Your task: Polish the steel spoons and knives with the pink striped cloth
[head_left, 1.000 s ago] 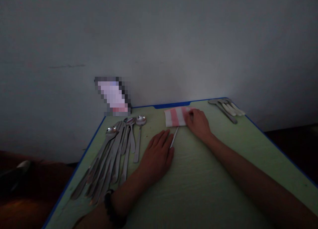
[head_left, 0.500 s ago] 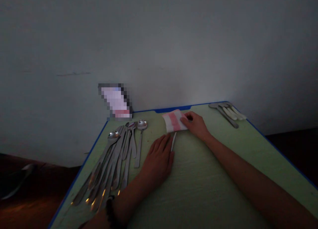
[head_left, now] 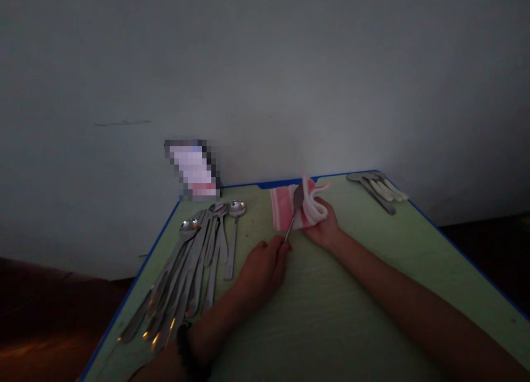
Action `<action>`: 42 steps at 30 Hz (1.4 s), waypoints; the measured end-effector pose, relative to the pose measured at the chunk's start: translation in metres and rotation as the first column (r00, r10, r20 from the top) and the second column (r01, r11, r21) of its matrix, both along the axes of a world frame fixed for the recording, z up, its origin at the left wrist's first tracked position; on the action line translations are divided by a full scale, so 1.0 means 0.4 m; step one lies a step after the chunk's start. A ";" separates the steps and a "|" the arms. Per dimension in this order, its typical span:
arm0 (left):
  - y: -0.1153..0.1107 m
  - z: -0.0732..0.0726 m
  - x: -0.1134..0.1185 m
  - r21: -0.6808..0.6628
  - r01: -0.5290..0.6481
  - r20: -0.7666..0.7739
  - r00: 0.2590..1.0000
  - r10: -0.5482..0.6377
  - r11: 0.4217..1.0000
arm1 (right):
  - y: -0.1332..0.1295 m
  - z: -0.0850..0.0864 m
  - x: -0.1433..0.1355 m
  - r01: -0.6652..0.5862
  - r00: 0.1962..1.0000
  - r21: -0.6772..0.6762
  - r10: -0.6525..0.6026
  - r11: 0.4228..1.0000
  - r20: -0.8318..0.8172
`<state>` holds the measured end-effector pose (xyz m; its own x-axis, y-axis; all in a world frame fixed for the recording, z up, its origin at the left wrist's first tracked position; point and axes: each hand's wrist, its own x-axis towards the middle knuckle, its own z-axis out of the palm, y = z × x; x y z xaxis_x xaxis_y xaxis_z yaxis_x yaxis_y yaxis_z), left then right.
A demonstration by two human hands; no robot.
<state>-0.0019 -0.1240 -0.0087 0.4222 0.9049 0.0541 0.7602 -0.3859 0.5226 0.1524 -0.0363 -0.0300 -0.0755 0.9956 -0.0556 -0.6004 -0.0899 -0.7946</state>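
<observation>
Wristband (head_left: 188, 351): dark, bottom of the frame, left of centre.
Bench (head_left: 314, 316): pale green top, blue edge.
Left hand (head_left: 263, 266): centre; closed around the handle of a spoon (head_left: 297, 197).
Cutlery pile (head_left: 194, 252): left of centre, mostly long metal handles, a few bowls at the far end.
Right hand (head_left: 325, 230): right of centre, under a pink-and-white striped cloth (head_left: 282, 208); fingers hidden, so I cannot tell how far they close.
Spoon and cloth: just above centre-bottom, the spoon's head showing against the cloth.
Just changed: the left hand lay flat and the cloth covered the head; now the handle is gripped and the cloth curls up beside the head, leaving it exposed between both hands.
Pale-handled cutlery (head_left: 383, 190): right, far corner.
Device (head_left: 194, 166): left, upright, screen pixelated.
Writing: none legible.
Wall (head_left: 265, 67): grey, upper frame.
</observation>
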 end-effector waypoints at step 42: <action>-0.007 0.004 0.011 -0.018 -0.024 -0.060 0.998 0.023 1.000 | -0.027 0.001 -0.018 0.322 0.847 0.048 -0.310 0.945 0.432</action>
